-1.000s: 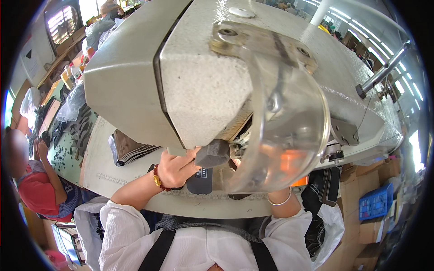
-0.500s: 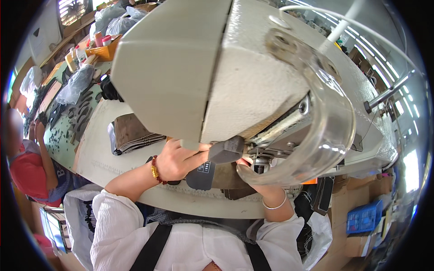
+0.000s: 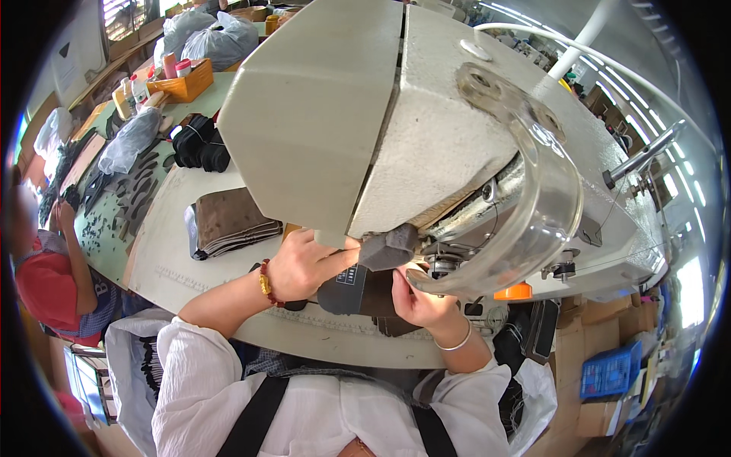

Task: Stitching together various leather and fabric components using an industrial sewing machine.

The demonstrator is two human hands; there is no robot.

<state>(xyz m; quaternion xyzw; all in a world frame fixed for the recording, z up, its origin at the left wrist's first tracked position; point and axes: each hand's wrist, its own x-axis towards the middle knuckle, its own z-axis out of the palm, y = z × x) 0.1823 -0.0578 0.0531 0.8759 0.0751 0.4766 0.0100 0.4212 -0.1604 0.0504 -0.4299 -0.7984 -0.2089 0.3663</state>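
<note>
A pale sewing machine head (image 3: 312, 114) fills the upper middle, with a clear curved guard (image 3: 552, 206) and a dark grey block (image 3: 388, 247) at its lower end. My left hand (image 3: 298, 268) reaches in beside that block, its fingers pointing right and the tips hidden behind the machine. Under it lies a dark grey flat piece (image 3: 339, 295) with a white printed patch. My right hand (image 3: 423, 302) is closed in a pinch just below the needle area; whatever its fingertips hold is too small to tell. Brown material (image 3: 377, 294) lies between my hands.
A folded brown stack (image 3: 236, 221) sits on the pale table (image 3: 171, 266) to the left. Beyond are black rolls (image 3: 201, 143), an orange box (image 3: 183, 82) and plastic bags (image 3: 221, 42). A person in red (image 3: 49, 286) works at far left. A blue crate (image 3: 611, 369) stands at right.
My right hand has drawn back from behind the guard toward me, so its fingers now show. My left hand stays nearly in place. The view has shifted slightly, uncovering the black rolls.
</note>
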